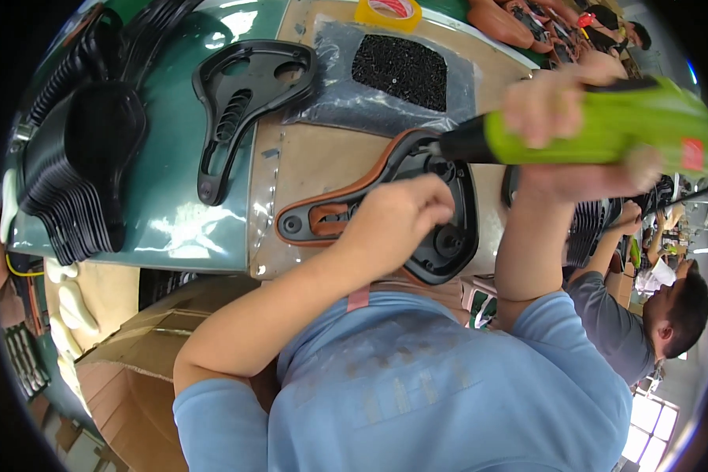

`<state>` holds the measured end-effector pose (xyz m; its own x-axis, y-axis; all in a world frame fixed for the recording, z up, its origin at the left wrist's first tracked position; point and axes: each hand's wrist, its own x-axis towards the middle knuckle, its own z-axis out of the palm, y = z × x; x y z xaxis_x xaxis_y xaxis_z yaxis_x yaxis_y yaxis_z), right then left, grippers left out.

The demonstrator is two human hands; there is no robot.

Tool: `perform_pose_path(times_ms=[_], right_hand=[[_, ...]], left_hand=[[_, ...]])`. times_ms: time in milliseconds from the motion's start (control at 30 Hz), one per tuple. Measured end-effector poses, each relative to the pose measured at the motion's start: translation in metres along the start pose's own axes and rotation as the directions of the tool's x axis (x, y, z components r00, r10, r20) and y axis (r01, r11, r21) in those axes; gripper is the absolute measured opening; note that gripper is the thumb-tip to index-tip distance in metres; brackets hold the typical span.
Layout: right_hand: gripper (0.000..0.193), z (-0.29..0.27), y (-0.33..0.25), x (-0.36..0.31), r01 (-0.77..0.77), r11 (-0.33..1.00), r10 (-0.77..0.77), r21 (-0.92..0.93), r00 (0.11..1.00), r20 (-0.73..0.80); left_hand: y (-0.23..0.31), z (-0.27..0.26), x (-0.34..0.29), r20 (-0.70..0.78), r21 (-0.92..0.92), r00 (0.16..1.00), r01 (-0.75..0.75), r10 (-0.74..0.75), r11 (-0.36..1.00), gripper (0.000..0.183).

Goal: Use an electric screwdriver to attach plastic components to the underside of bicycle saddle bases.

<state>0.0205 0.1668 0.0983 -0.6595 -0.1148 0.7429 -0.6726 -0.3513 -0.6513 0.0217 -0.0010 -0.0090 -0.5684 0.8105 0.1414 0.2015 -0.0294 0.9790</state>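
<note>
A bicycle saddle [381,185], brown at the rim with a black underside facing up, lies on the bench in front of me. Over its wide end my left hand [401,216] is held with thumb and fingers pinched together; whatever is between them is too small or hidden. My right hand [554,118], smeared by motion, is wrapped round a green power screwdriver [606,130]. Its black nose points left at the saddle's upper edge, but I cannot tell whether the tip touches. Beyond the saddle is a clear plastic bag [330,86] with many small black screws [401,72].
A loose black saddle base [248,82] lies on the green bench top [173,189]. Stacked black saddle shells [86,157] stand at the left. A roll of yellow tape [389,13] and brown saddles [519,23] are at the back. Another person [629,315] works at the right; a cardboard box [145,362] stands below the bench.
</note>
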Motion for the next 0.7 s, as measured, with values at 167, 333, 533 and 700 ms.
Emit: perform_pose_path(times_ms=[167, 333, 533, 700], right_hand=[[0.073, -0.012, -0.054, -0.029, 0.032, 0.994, -0.014, 0.106, 0.985, -0.170], [0.057, -0.003, -0.051, -0.041, 0.074, 0.976, -0.008, 0.206, 0.953, -0.304], [0.058, -0.002, -0.062, -0.052, 0.108, 0.986, -0.070, 0.124, 0.959, -0.275], [0.056, 0.010, -0.064, -0.059, 0.146, 0.989, -0.147, -0.010, 0.985, -0.089]], left_hand=[[-0.001, -0.019, 0.009, 0.096, -0.708, 0.981, 0.186, -0.168, 0.681, 0.012], [0.005, -0.027, 0.001, 0.156, -0.751, 0.975, 0.222, -0.159, 0.622, 0.012], [0.015, -0.015, 0.003, 0.205, -0.730, 0.966, 0.260, -0.160, 0.632, 0.013], [0.015, -0.006, -0.005, 0.203, -0.743, 0.949, 0.311, -0.243, 0.592, 0.012]])
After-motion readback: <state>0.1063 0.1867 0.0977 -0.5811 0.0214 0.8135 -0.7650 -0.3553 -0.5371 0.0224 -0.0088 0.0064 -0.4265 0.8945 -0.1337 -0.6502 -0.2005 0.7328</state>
